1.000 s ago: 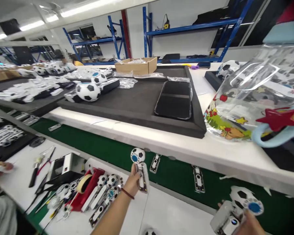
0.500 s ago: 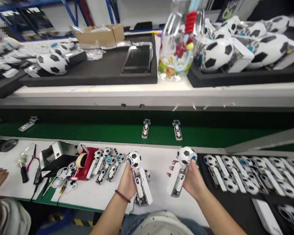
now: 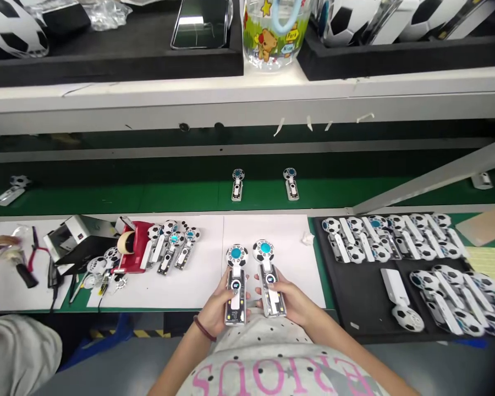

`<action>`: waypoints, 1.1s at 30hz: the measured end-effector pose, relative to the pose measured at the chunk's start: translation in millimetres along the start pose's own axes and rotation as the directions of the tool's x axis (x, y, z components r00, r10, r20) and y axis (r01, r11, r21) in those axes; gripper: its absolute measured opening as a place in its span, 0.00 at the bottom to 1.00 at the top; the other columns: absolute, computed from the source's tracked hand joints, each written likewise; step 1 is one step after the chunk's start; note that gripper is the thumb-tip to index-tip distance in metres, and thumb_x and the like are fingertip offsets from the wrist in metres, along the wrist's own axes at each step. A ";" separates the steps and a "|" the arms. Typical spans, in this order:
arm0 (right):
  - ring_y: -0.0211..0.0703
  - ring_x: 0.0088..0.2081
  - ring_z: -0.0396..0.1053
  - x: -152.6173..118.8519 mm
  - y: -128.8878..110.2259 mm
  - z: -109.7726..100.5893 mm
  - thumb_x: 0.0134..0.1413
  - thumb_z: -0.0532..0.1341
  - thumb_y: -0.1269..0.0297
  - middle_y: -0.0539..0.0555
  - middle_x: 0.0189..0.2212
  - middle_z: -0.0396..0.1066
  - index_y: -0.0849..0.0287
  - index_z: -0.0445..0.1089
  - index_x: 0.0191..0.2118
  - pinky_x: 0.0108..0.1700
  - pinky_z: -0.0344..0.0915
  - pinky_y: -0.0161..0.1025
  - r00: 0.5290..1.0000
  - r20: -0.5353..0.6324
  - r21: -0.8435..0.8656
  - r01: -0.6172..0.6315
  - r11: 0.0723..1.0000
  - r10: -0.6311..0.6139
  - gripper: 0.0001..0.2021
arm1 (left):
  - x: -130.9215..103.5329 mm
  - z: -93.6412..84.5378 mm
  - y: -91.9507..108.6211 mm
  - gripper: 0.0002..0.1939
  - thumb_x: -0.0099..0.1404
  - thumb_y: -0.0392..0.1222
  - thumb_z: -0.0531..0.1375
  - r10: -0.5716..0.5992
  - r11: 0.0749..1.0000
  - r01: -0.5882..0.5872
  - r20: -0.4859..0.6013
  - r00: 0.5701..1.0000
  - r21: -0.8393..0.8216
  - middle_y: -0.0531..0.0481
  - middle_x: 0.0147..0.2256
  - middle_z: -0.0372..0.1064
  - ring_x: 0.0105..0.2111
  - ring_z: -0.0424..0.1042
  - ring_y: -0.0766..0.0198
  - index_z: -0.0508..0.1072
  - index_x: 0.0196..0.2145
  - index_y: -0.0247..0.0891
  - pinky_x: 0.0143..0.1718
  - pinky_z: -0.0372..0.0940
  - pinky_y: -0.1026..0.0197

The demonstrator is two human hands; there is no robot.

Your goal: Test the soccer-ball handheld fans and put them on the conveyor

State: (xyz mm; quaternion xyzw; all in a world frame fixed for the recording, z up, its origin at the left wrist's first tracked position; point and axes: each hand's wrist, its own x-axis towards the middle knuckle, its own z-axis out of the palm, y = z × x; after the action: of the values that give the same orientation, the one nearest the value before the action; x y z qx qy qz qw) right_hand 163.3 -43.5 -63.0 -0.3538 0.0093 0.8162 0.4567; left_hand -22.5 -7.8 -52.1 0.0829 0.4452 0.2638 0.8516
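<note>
Near the table's front edge, my left hand is wrapped round a football-patterned handheld device, upright with its round head at the top. My right hand grips a similar device just beside it, the two held apart. Both show a blue centre on the round head and a lit display on the clear body. My thumbs lie on the fronts of the bodies. Behind them is white paper on the table.
Left: a red tape dispenser, several similar devices, a black-and-white box and a person's hand. Two devices stand on the green surface behind. Right: a black foam tray with several devices. A shelf edge crosses above.
Both devices have been lowered, brought closer together and turned, so their blue-centred faces and lit displays now show. The camera view has tilted downward.
</note>
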 end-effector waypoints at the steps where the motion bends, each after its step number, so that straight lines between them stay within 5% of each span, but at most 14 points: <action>1: 0.43 0.36 0.69 -1.9 -1.4 4.0 0.45 0.58 0.75 0.51 0.38 0.67 0.50 0.54 0.51 0.37 0.67 0.45 1.000 0.009 -0.010 0.027 1.000 -0.027 0.26 | -1.4 2.7 0.2 0.38 0.53 0.31 0.58 0.035 0.999 -0.035 -0.006 0.999 0.001 0.46 0.47 0.62 0.34 0.69 0.61 0.47 0.57 0.51 0.28 0.67 0.59; 4: 0.42 0.34 0.68 -7.6 -4.8 17.2 0.43 0.58 0.75 0.50 0.37 0.68 0.48 0.51 0.53 0.34 0.66 0.41 0.996 0.027 -0.060 0.091 0.994 -0.090 0.30 | -6.9 10.3 2.3 0.41 0.52 0.31 0.59 0.137 0.991 -0.137 -0.014 0.990 0.001 0.47 0.45 0.63 0.30 0.68 0.65 0.44 0.58 0.52 0.28 0.66 0.61; 9: 0.44 0.36 0.68 -19.3 -7.0 37.6 0.44 0.61 0.73 0.51 0.37 0.68 0.47 0.46 0.56 0.36 0.64 0.41 0.987 0.115 -0.182 0.136 0.974 -0.116 0.35 | -21.6 23.6 9.0 0.44 0.54 0.33 0.60 0.198 0.980 -0.200 0.056 0.979 0.025 0.46 0.39 0.67 0.33 0.69 0.59 0.39 0.60 0.51 0.32 0.66 0.56; 17: 0.44 0.36 0.67 -32.3 -11.0 56.6 0.46 0.62 0.66 0.53 0.40 0.66 0.49 0.49 0.55 0.37 0.62 0.42 0.969 0.199 -0.220 0.192 0.956 -0.149 0.31 | -39.0 40.2 16.4 0.39 0.56 0.36 0.60 0.269 0.959 -0.279 0.149 0.951 0.050 0.43 0.53 0.59 0.48 0.63 0.49 0.44 0.60 0.50 0.46 0.62 0.52; 25: 0.42 0.33 0.67 -35.3 -12.0 63.0 0.48 0.60 0.66 0.51 0.39 0.65 0.45 0.49 0.54 0.33 0.64 0.40 0.966 0.157 -0.176 0.232 0.957 -0.205 0.28 | -44.4 42.0 17.3 0.40 0.55 0.37 0.60 0.291 0.952 -0.296 0.079 0.954 0.077 0.47 0.54 0.58 0.43 0.67 0.54 0.43 0.59 0.56 0.41 0.65 0.55; 33: 0.43 0.41 0.66 -42.6 -13.1 68.1 0.50 0.60 0.68 0.52 0.46 0.64 0.45 0.44 0.57 0.42 0.64 0.43 0.968 0.153 -0.197 0.228 0.954 -0.199 0.33 | -48.0 43.9 20.0 0.43 0.54 0.38 0.62 0.309 0.942 -0.313 0.050 0.950 0.125 0.46 0.53 0.60 0.40 0.69 0.55 0.41 0.60 0.54 0.37 0.66 0.59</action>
State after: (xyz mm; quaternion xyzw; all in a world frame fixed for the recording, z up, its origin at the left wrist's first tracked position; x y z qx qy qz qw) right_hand 148.6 -44.3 17.1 -0.3452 -0.1467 0.7797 0.5014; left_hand -17.1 -11.9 15.6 0.2117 0.4304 0.3637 0.7985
